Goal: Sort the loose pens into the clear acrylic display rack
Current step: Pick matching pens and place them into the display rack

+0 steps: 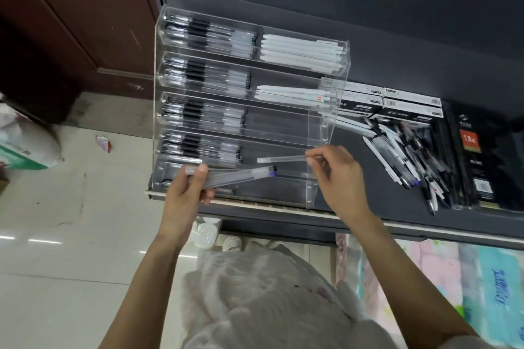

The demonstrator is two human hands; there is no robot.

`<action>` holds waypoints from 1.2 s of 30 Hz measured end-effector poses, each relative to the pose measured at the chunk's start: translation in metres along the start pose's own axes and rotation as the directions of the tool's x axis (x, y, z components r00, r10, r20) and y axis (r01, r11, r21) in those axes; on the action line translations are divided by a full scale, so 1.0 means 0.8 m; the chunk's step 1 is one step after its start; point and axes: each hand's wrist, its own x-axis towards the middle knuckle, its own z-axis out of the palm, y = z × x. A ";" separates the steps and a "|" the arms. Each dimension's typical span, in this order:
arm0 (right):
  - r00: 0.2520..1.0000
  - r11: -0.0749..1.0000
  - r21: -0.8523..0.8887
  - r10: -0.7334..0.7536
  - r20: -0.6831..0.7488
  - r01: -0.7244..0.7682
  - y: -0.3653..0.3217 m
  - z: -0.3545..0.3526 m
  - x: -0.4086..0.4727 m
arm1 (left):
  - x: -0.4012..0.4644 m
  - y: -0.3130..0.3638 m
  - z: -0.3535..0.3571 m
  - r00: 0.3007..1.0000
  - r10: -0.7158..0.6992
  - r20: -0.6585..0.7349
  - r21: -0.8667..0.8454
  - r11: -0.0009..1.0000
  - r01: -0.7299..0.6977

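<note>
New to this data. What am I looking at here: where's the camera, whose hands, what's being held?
One picture, from a camera worn on a person's head, looking down at their own bare hands; no robot. A clear acrylic rack stands on a dark shelf: its left compartments hold clear pens with black grips, and two upper right ones hold white pens. The left hand grips a small bundle of clear pens. The right hand pinches one clear pen at a lower right compartment. A loose pile of pens lies to the right, beside boxes.
</note>
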 end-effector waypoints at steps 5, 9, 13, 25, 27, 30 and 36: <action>0.933 0.853 -0.456 -0.091 0.347 0.253 -0.012 0.013 0.015 | 0.001 -0.008 -0.009 0.999 0.019 -0.049 0.009 1.000 -0.019; 0.841 0.795 -0.513 0.004 0.541 0.325 -0.028 0.013 0.031 | 0.000 -0.014 0.000 0.998 0.034 -0.060 0.065 0.997 -0.030; 0.798 0.811 -0.472 0.010 0.602 0.346 -0.017 0.014 0.041 | -0.001 -0.016 0.006 0.998 0.054 -0.022 0.112 0.992 -0.051; 0.703 0.904 0.276 0.037 0.710 -0.327 -0.032 0.001 0.026 | -0.003 0.003 0.040 0.987 0.106 0.117 0.089 0.989 -0.117; 0.761 0.908 0.276 0.068 0.645 -0.316 -0.027 -0.007 0.029 | -0.001 0.004 0.045 0.989 0.088 0.115 0.060 0.994 -0.095; 0.926 0.987 0.080 0.100 0.364 -0.138 -0.018 -0.022 0.032 | 0.003 0.001 0.046 0.993 0.057 0.107 0.055 0.997 -0.063; 0.931 0.916 -0.359 -0.039 0.364 0.179 -0.008 0.008 0.036 | 0.013 -0.008 0.032 0.997 0.016 0.073 0.123 0.992 -0.025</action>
